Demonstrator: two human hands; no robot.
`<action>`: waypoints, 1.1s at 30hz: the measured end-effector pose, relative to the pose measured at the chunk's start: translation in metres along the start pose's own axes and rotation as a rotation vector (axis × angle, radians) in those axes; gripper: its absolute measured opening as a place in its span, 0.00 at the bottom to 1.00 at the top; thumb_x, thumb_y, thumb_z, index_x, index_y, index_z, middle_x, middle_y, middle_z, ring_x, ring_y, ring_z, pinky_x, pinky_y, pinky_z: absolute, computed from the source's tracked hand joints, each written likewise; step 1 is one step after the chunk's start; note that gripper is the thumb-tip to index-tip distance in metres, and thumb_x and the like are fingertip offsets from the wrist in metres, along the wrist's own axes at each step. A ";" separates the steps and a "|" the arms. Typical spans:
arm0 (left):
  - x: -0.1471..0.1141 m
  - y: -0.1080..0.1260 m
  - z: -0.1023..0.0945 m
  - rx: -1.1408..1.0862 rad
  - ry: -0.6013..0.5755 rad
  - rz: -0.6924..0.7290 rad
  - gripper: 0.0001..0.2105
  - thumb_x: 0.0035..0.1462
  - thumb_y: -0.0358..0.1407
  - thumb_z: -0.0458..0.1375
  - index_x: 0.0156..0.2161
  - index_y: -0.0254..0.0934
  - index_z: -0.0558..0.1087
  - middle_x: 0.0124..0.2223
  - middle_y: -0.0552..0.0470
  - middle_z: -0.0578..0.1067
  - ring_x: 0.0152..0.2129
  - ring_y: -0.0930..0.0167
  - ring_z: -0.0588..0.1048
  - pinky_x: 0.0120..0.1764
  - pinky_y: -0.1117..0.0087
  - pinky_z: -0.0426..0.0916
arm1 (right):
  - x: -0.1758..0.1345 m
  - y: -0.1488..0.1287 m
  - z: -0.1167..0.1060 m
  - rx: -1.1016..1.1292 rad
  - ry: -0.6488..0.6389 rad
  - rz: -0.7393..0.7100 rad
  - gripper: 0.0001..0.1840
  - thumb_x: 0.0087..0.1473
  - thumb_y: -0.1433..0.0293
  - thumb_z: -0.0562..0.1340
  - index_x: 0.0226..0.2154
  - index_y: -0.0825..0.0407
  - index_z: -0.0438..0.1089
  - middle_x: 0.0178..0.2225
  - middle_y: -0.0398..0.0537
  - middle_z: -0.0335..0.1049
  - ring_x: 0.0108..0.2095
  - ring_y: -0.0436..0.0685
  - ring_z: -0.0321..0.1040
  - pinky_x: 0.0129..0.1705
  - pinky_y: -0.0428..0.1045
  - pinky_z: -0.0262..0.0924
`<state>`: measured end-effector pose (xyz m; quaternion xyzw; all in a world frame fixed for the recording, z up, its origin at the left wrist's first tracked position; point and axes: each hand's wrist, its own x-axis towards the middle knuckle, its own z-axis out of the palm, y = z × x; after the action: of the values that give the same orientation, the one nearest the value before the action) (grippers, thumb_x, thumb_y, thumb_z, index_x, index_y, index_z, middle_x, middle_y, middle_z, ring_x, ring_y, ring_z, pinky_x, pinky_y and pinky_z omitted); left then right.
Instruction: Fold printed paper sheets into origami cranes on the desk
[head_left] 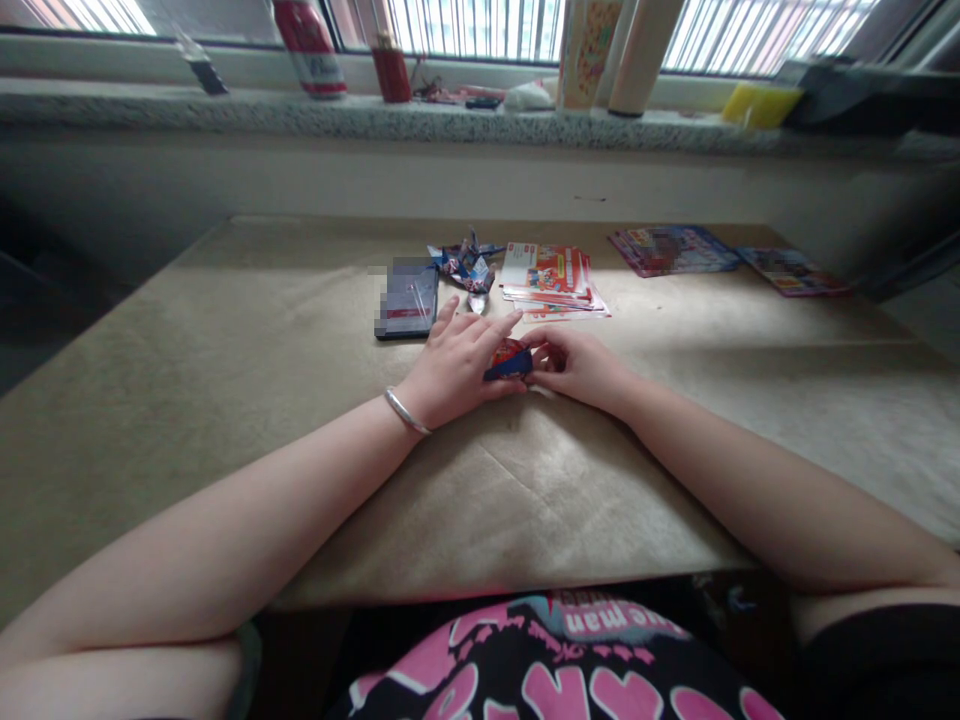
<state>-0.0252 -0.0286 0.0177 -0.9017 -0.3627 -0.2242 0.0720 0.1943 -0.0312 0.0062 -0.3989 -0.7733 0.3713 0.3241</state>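
Observation:
A small red-and-blue packet lies between my two hands, low over the table. My left hand, with a silver bangle at the wrist, holds its left side between thumb and fingers, some of them stretched out beyond it. At its right end, the fingers of my right hand are bent together in a pinch. The hands cover part of the packet, so its full shape is hidden. Just beyond are crumpled blue foil wrappers and a pile of red-and-white cards.
A dark phone-like slab lies left of the wrappers. Colourful card packs and another bundle lie at the back right of the cloth-covered table. A can and a red lighter-like object stand on the windowsill.

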 end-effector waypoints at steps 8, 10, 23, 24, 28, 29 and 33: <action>0.001 0.005 -0.003 0.012 0.012 -0.039 0.35 0.56 0.52 0.61 0.63 0.36 0.63 0.46 0.44 0.77 0.49 0.59 0.71 0.65 0.46 0.48 | -0.002 -0.009 0.002 -0.135 0.037 -0.059 0.16 0.46 0.71 0.65 0.41 0.51 0.72 0.28 0.40 0.70 0.23 0.47 0.60 0.27 0.45 0.55; 0.002 0.006 -0.003 0.012 0.017 -0.035 0.35 0.56 0.52 0.61 0.64 0.36 0.62 0.46 0.44 0.77 0.48 0.58 0.71 0.64 0.46 0.49 | -0.002 -0.010 0.003 -0.159 0.039 -0.064 0.15 0.46 0.72 0.65 0.40 0.51 0.72 0.29 0.40 0.71 0.24 0.47 0.60 0.27 0.45 0.55; 0.001 0.004 -0.012 -0.080 -0.127 0.005 0.39 0.57 0.45 0.56 0.68 0.29 0.50 0.60 0.37 0.67 0.59 0.57 0.64 0.67 0.47 0.41 | 0.000 -0.007 0.003 -0.135 0.104 -0.075 0.20 0.49 0.73 0.62 0.47 0.51 0.71 0.39 0.46 0.77 0.29 0.49 0.69 0.30 0.45 0.64; 0.000 0.003 -0.012 -0.082 -0.145 0.006 0.42 0.55 0.46 0.58 0.69 0.29 0.48 0.61 0.36 0.66 0.60 0.56 0.64 0.67 0.47 0.40 | 0.000 -0.007 0.003 -0.130 0.107 -0.072 0.20 0.49 0.73 0.62 0.47 0.51 0.71 0.39 0.46 0.77 0.29 0.49 0.69 0.31 0.46 0.64; -0.001 0.003 -0.012 -0.083 -0.175 -0.021 0.47 0.54 0.47 0.60 0.70 0.28 0.42 0.63 0.33 0.63 0.62 0.54 0.62 0.65 0.47 0.45 | 0.001 -0.005 0.004 -0.109 0.129 -0.079 0.18 0.49 0.73 0.62 0.45 0.50 0.71 0.38 0.45 0.76 0.29 0.49 0.69 0.33 0.47 0.66; -0.002 0.003 -0.013 -0.079 -0.165 -0.018 0.46 0.55 0.46 0.60 0.70 0.28 0.42 0.63 0.33 0.64 0.61 0.54 0.62 0.65 0.49 0.47 | 0.001 -0.005 0.004 -0.099 0.135 -0.081 0.18 0.49 0.73 0.62 0.45 0.50 0.71 0.37 0.45 0.76 0.29 0.50 0.69 0.34 0.47 0.66; 0.000 0.003 -0.015 -0.029 -0.084 0.006 0.42 0.56 0.45 0.60 0.69 0.30 0.48 0.57 0.35 0.70 0.55 0.54 0.69 0.60 0.53 0.56 | 0.002 -0.003 0.005 -0.031 0.164 -0.078 0.17 0.49 0.72 0.63 0.44 0.50 0.71 0.36 0.45 0.75 0.29 0.50 0.69 0.33 0.47 0.67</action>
<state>-0.0286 -0.0357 0.0312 -0.9124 -0.3592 -0.1912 0.0446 0.1880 -0.0323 0.0069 -0.4027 -0.7648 0.3124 0.3940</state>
